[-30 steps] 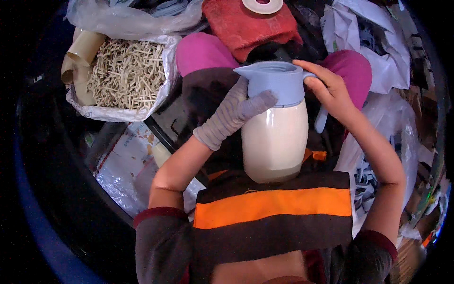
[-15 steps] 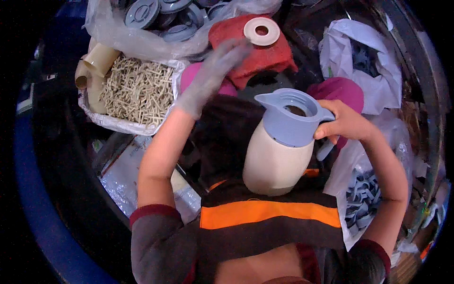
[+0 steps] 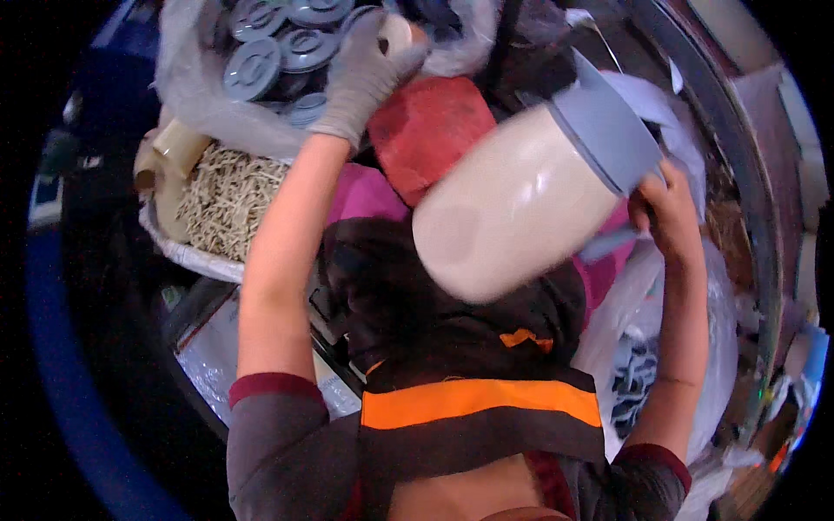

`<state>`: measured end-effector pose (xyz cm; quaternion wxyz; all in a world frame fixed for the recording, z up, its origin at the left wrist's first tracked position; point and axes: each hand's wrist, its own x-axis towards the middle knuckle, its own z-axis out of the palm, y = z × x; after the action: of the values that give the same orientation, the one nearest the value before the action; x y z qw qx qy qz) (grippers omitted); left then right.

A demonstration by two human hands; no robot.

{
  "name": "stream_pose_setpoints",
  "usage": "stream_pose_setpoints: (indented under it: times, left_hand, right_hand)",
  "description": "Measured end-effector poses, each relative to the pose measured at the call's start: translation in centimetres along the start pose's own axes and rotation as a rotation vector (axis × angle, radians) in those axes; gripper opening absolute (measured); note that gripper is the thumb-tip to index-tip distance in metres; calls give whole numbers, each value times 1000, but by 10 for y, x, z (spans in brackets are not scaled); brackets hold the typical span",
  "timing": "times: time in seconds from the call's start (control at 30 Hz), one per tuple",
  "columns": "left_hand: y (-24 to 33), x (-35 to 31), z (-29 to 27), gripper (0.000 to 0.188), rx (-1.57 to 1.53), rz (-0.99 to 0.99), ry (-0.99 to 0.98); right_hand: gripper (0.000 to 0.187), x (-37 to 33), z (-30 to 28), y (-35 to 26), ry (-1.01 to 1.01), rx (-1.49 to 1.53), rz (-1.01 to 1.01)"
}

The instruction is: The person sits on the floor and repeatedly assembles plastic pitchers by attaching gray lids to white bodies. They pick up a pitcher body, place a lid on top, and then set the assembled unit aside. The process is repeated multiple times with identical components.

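The person's right hand [image 3: 667, 204] is closed around the handle side of a cream jug [image 3: 512, 204], which is held tilted above the lap, its blue-grey collar [image 3: 605, 126] and spout pointing up and rightward. The gloved left hand [image 3: 372, 76] grips a cream ring [image 3: 397, 33] between thumb and fingers, beside blue-grey lids [image 3: 306, 49] in a clear plastic bag [image 3: 195, 82]. A red pad [image 3: 433, 130] lies between the two hands, near a sack of small cream pieces [image 3: 228, 200]

Far left, round blue-grey plastic lids [image 3: 252, 71] are lying in a clear plastic bag [image 3: 185, 69], left of the rounded cream plastic jug [image 3: 521, 187].
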<state>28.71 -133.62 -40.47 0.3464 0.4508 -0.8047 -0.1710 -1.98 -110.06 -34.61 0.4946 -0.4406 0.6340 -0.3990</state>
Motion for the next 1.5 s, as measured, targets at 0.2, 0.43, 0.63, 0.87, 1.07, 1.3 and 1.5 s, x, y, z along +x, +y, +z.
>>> stream_pose_setpoints:
  times: [0.2, 0.43, 0.63, 0.87, 1.07, 1.3, 1.5]
  left_hand:
    - [109, 29, -114, 65, -31, 309, -45]
    - [88, -17, -63, 69, 324, 378, -95]
    - [94, 16, -77, 72, 437, 434, -161]
    - [140, 25, -90, 61, 450, 469, -70]
    - [71, -10, -34, 66, 316, 393, -37]
    - [-3, -25, -56, 59, -11, 55, 100]
    - [-49, -95, 13, 41, -185, -157, -39]
  right_hand:
    - [71, 101, 121, -9, 27, -544, -685]
    - [53, 122, 134, -11, 56, -663, -768]
    - [35, 109, 130, -3, 42, -964, -486]
    - [34, 106, 125, -3, 32, -931, -465]
    - [39, 103, 133, 13, 62, -821, -502]
    - [27, 63, 76, -33, 98, -291, -213]
    - [25, 57, 106, -41, -237, -402, -176]
